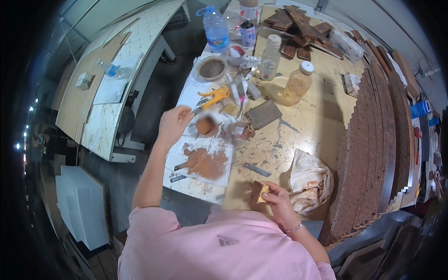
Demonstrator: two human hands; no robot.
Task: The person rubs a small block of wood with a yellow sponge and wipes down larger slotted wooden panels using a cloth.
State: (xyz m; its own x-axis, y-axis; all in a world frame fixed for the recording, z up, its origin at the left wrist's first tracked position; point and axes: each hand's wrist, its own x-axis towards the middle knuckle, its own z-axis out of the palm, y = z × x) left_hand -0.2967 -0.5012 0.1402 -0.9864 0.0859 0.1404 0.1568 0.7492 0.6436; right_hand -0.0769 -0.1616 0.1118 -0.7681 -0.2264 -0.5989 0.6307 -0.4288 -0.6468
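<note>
My right hand (278, 201) grips a small yellow sponge (262, 193) with a brown-stained face, close to my body at the table's near edge. My left hand (175, 124) is raised over the white sheet on the table's left side. Its fingertips are pinched together, and what they hold, if anything, I cannot make out. Just right of them stands a small container of orange-brown stuff (206, 126), partly blurred. Beyond it lies a yellow-handled tool (215, 96). A brown smear of powder or paste (205, 163) covers the sheet below, with a dark flat blade (179, 167) at its left edge.
A stained white cloth (310, 179) lies right of my right hand. Long brown boards (368, 144) are stacked along the right. Bottles, including one of yellowish liquid (297, 84), a grey block (263, 114), and a metal strip (256, 169) occupy the table. Wood offcuts (298, 28) are piled behind.
</note>
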